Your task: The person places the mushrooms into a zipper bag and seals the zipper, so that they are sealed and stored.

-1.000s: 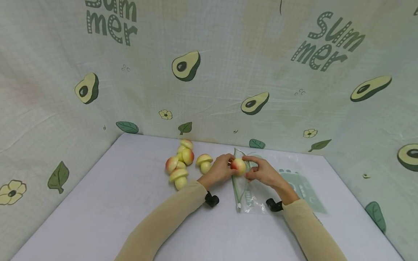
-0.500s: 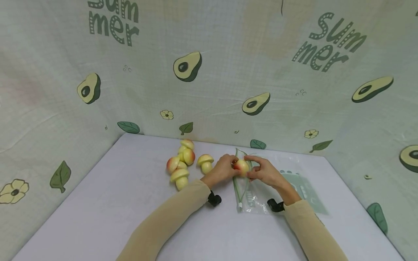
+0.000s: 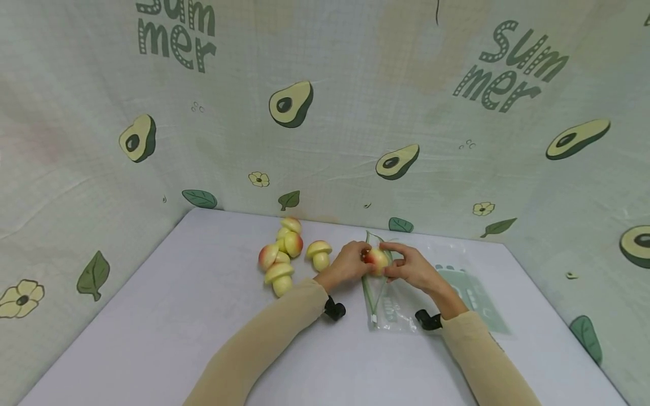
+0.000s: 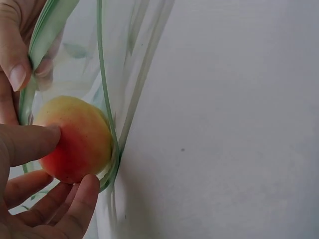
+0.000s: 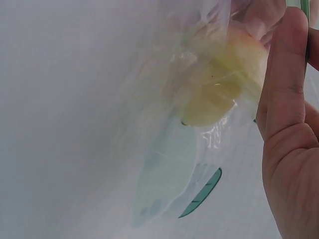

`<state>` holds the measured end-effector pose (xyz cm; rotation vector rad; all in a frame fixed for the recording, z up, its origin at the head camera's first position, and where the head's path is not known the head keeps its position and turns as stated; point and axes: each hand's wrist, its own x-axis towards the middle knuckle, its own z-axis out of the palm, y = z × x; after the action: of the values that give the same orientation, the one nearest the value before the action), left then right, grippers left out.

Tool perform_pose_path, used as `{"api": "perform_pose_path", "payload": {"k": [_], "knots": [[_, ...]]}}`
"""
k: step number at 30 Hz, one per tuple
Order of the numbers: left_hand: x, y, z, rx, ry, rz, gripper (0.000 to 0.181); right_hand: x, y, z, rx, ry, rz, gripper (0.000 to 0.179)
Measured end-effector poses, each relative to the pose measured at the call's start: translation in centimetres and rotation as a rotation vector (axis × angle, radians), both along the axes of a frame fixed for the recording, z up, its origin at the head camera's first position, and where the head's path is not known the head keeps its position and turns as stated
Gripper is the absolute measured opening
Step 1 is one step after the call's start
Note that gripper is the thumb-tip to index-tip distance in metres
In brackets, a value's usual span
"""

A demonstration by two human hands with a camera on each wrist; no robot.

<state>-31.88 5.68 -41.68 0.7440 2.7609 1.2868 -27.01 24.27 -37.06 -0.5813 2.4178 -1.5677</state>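
A mushroom-shaped piece (image 4: 75,139) with a red-and-yellow cap is gripped by the fingers and thumb of my left hand (image 3: 349,264). It sits in the mouth of a clear zip bag (image 3: 469,293), whose green edge strip loops around it. Through the film in the right wrist view, the pale yellow stem (image 5: 212,102) points into the bag. My right hand (image 3: 411,268) pinches the zip strip on the right side of the opening, thumb and fingers on either face of it. The bag's body lies flat on the table under and beyond my right hand.
Left of my left hand stands one like mushroom (image 3: 319,256). Farther left, several more lie clustered, the nearest mushroom (image 3: 280,278) close to my left sleeve. A white zip slider (image 3: 373,319) sits at the bag's near corner. A printed cloth (image 3: 345,113) hangs behind the table.
My left hand has shifted slightly right, carrying the mushroom a little farther into the bag's mouth. My right hand keeps its hold on the strip. The other mushrooms stay put.
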Motion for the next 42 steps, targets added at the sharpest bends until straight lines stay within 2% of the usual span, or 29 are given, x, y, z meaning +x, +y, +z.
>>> {"api": "perform_pose_path", "payload": {"k": [10,19,26,29,33,42], "knots": [[0.1,-0.1,-0.1,0.063,0.018,0.021,0.037,-0.1,0.2,-0.1,0.001,-0.011,-0.004,0.062],[0.1,0.3,-0.1,0.102,-0.017,0.028,0.037,-0.2,0.3,-0.2,-0.008,-0.009,-0.018,0.062],[0.0,0.4,-0.2,0.089,-0.015,0.039,0.037,-1.7,1.2,-2.1,-0.011,-0.006,-0.026,0.064],[0.0,0.2,-0.3,0.078,0.0,0.04,0.037,-1.9,1.3,-2.5,0.005,0.007,-0.032,0.065],[0.2,-0.1,-0.1,0.067,0.02,0.048,0.036,-1.8,1.2,-2.4,0.016,0.02,-0.031,0.065],[1.5,-1.6,0.9,0.133,0.032,0.035,0.037,-1.9,1.5,-2.6,0.01,0.034,-0.021,0.065]]}}
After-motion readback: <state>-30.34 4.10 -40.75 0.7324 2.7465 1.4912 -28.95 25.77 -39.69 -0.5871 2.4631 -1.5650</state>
